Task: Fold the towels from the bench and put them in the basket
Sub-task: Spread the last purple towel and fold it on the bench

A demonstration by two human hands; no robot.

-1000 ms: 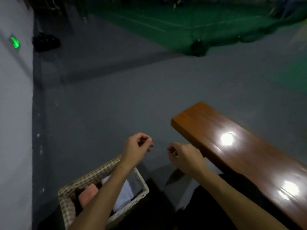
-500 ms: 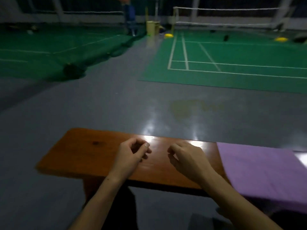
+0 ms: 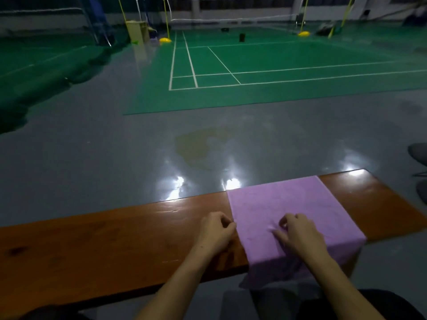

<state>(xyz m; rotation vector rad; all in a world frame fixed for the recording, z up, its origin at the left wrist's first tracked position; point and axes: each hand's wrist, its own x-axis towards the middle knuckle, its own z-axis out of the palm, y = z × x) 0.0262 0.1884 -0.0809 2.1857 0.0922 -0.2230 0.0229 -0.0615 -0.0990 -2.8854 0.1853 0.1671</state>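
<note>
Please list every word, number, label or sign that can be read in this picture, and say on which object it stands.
None can be read. The purple towel and the wooden bench bear no writing. The green court shows only white lines. The pale box far off is too blurred to tell.

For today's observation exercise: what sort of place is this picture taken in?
Most likely an indoor badminton hall. A green court with white lines lies ahead, a net hangs between yellow posts, and a wooden bench stands at the side.
</note>
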